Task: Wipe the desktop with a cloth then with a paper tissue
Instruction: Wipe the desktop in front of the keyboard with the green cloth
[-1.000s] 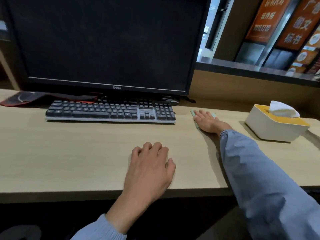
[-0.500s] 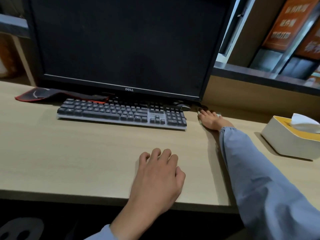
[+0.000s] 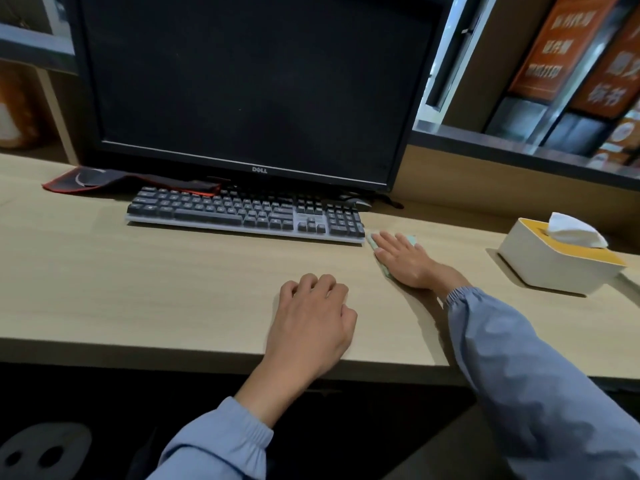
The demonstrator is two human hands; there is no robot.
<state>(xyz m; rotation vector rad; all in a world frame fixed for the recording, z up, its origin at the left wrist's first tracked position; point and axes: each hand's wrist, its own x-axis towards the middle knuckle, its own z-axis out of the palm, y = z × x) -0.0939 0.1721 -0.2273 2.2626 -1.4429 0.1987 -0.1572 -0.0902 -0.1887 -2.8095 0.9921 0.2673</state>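
Wood-grain desktop (image 3: 173, 289), shelving with orange signs far right. Dark monitor (image 3: 249, 81) far centre, keyboard (image 3: 242, 213) just in front. Tissue box (image 3: 547, 268) right, paper tissue (image 3: 571, 232) sticking out the top. Left hand (image 3: 311, 327) by near edge, loosely curled, holding nothing. Right hand (image 3: 407, 259) flat, fingers straight, pressing pale green cloth (image 3: 372, 242) onto desktop just right of keyboard.

The person wears a long-sleeved top of light blue-grey fabric. The left sleeve (image 3: 221, 441) ends in a gathered, elasticated left cuff (image 3: 251, 427) with fine puckers all round, and the fabric behind it sits loose and full. The right sleeve (image 3: 540, 393) is of the same fabric, wide and softly creased along its length, and ends in a ruched right cuff (image 3: 457, 296). The left hand (image 3: 311, 323) and the right hand (image 3: 405, 259) are bare beyond the cuffs.
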